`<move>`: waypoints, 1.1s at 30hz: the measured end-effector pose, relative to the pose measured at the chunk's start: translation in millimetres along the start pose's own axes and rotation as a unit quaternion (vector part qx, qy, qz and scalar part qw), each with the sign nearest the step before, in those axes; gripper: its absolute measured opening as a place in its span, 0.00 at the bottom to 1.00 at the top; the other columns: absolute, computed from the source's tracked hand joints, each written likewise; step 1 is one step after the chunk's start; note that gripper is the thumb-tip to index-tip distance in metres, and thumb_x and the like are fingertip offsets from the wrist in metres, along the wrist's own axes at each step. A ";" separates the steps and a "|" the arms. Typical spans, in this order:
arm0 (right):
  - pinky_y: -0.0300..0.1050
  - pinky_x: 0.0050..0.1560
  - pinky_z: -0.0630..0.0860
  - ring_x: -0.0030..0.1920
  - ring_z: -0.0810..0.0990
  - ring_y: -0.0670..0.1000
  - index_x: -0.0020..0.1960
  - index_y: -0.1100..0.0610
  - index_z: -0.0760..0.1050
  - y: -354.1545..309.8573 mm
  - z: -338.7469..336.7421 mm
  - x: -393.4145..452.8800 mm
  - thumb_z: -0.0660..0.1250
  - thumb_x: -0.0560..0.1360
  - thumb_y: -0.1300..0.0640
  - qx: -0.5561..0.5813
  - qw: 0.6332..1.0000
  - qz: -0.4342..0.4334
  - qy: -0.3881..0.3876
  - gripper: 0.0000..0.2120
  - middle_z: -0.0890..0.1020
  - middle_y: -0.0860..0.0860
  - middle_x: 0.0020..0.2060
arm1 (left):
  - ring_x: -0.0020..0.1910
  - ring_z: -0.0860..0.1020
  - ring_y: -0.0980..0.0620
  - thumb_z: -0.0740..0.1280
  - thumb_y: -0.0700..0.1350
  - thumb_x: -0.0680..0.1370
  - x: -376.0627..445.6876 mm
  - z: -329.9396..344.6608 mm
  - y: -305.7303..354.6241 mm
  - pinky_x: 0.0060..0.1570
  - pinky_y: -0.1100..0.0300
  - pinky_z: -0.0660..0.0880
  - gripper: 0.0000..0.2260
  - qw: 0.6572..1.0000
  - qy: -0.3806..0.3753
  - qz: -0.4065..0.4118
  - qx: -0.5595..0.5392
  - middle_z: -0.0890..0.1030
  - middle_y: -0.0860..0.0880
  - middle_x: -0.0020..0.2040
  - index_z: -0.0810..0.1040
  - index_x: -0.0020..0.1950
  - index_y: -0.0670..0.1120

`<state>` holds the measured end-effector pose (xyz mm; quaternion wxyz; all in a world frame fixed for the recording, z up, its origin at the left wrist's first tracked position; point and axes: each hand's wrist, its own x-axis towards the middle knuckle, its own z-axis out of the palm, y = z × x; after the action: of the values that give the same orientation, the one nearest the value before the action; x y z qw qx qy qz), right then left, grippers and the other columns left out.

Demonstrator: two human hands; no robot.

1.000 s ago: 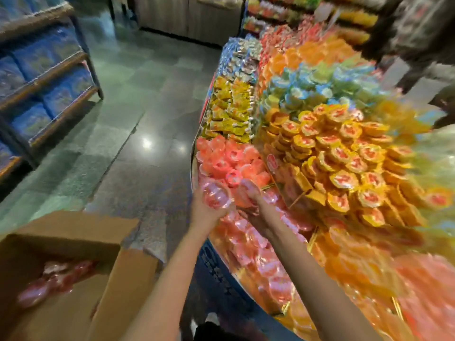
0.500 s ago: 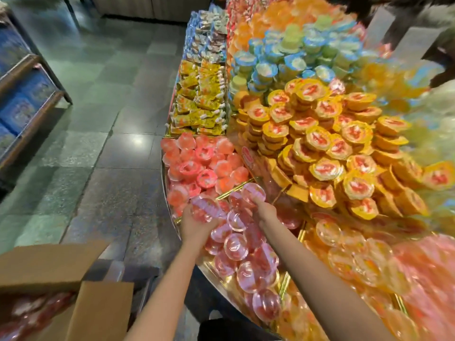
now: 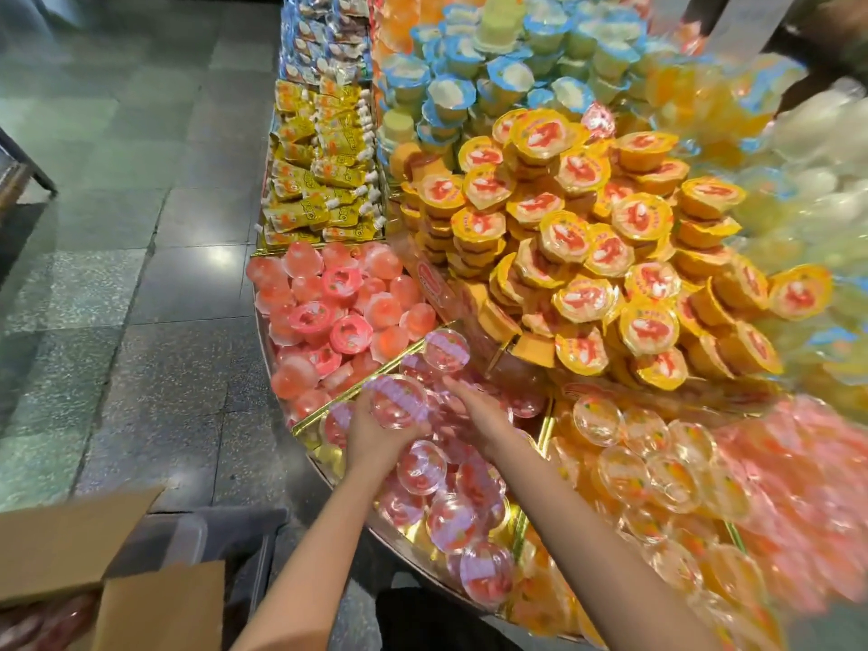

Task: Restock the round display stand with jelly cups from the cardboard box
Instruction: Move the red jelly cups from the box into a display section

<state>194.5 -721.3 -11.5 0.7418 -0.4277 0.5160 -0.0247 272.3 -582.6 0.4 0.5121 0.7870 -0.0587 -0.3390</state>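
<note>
Jelly cups, clear with red filling and pink-printed lids: we count two in hand and a heap in the front bay of the stand (image 3: 329, 467). Left hand (image 3: 375, 439): fingers curled under and round one cup (image 3: 399, 400), held lid up over the bay's near-left corner. Right hand (image 3: 484, 415): reaches further into the bay; its fingers meet a second cup (image 3: 446, 350) at the bay's far edge, against the gold divider (image 3: 375, 373). We cannot tell whether those fingers grip the cup or only touch it. Loose red cups (image 3: 451, 519) lie in the bay below both wrists, some tilted, some flat.

Neighbouring stock, placed from that bay: pink cups (image 3: 338, 312) in the bay just left and beyond; yellow pouches (image 3: 319, 180) beyond those; yellow-lidded cups (image 3: 610, 256) piled high on the upper tier behind; blue-lidded cups (image 3: 469, 82) further back; clear orange cups (image 3: 657, 462) in the bay to the right, blurred toward the edge.

Box (image 3: 70, 547): on the floor side, left of the stand and nearest us, flaps open, with red cups (image 3: 42, 622) visible inside. Grey tiled floor (image 3: 141, 227) lies left of the stand.
</note>
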 end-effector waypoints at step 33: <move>0.37 0.21 0.66 0.20 0.69 0.47 0.37 0.60 0.69 19.1 -15.4 -22.6 0.62 0.79 0.61 0.173 0.979 0.017 0.102 0.12 0.73 0.50 0.20 | 0.65 0.72 0.45 0.67 0.42 0.77 -21.6 29.2 -47.0 0.64 0.52 0.71 0.22 0.980 -0.080 0.025 0.180 0.69 0.46 0.70 0.69 0.71 0.46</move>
<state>164.1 -707.8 -8.8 0.7483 -0.2795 0.5839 -0.1449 226.5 -573.5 -36.3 0.3641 0.8351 -0.1786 -0.3718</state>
